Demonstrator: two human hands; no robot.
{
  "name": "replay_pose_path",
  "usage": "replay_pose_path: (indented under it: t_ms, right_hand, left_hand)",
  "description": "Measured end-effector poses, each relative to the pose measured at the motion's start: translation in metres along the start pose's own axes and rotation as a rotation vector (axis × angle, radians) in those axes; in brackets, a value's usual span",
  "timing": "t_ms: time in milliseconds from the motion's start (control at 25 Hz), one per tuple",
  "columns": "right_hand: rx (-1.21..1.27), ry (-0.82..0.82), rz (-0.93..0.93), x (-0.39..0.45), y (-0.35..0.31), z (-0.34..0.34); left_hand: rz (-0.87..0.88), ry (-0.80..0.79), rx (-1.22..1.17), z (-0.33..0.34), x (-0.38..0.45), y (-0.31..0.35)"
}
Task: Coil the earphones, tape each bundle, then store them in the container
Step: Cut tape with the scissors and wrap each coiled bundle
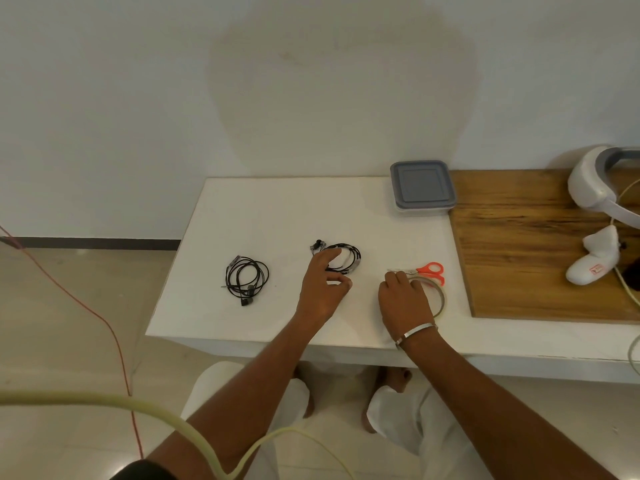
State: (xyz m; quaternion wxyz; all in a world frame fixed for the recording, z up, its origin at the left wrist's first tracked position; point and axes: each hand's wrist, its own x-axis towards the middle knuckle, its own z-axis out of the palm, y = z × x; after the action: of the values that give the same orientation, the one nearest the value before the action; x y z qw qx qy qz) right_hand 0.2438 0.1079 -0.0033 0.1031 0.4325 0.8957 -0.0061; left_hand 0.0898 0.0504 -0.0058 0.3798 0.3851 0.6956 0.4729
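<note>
Two coiled black earphone bundles lie on the white table (pixel 263 209). One bundle (pixel 246 277) lies at the left, untouched. The second bundle (pixel 348 259) lies mid-table, and my left hand (pixel 323 289) hovers over its near edge with fingers apart and the index finger reaching across it. My right hand (pixel 403 299) rests on a roll of clear tape (pixel 437 296), fingers over its left side. The closed container (pixel 422 187), with a grey lid, stands at the table's back right.
Orange-handled scissors (pixel 427 270) lie just behind the tape roll. A wooden board (pixel 519 244) at the right carries a white headset (pixel 595 183) and a white controller (pixel 594 261). A red cable (pixel 104 323) crosses the floor at left.
</note>
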Motion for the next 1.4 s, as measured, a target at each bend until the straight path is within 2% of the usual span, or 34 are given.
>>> replay_pose_path:
  t_ms: [240, 600, 680, 800, 920, 1000, 1160, 1400]
  right_hand:
    - [0.005, 0.054, -0.102, -0.012, 0.008, 0.001]
    - [0.193, 0.120, 0.030, 0.010, -0.004, -0.010]
    - [0.374, 0.177, 0.058, 0.018, -0.012, -0.012]
    - [0.941, 0.270, 0.148, 0.032, -0.027, -0.020]
    - [1.361, 0.197, 0.226, 0.043, -0.037, -0.035]
    - [1.460, 0.110, 0.212, 0.047, -0.040, -0.042]
    - [1.480, -0.019, 0.140, 0.049, -0.047, -0.047]
    - [1.599, -0.070, 0.199, 0.055, -0.062, -0.052]
  left_hand:
    - [0.011, 0.016, -0.027, -0.003, -0.007, 0.004]
    - [-0.035, -0.106, -0.065, -0.022, -0.015, 0.011]
    - [-0.042, -0.135, -0.092, -0.025, -0.015, 0.014]
    - [-0.085, -0.115, -0.204, -0.031, -0.014, 0.016]
    - [-0.118, -0.097, -0.284, -0.040, -0.013, 0.015]
    - [-0.125, -0.091, -0.292, -0.047, -0.013, 0.015]
    - [-0.111, -0.094, -0.268, -0.059, -0.014, 0.015]
    - [-0.063, -0.099, -0.209, -0.074, -0.013, 0.014]
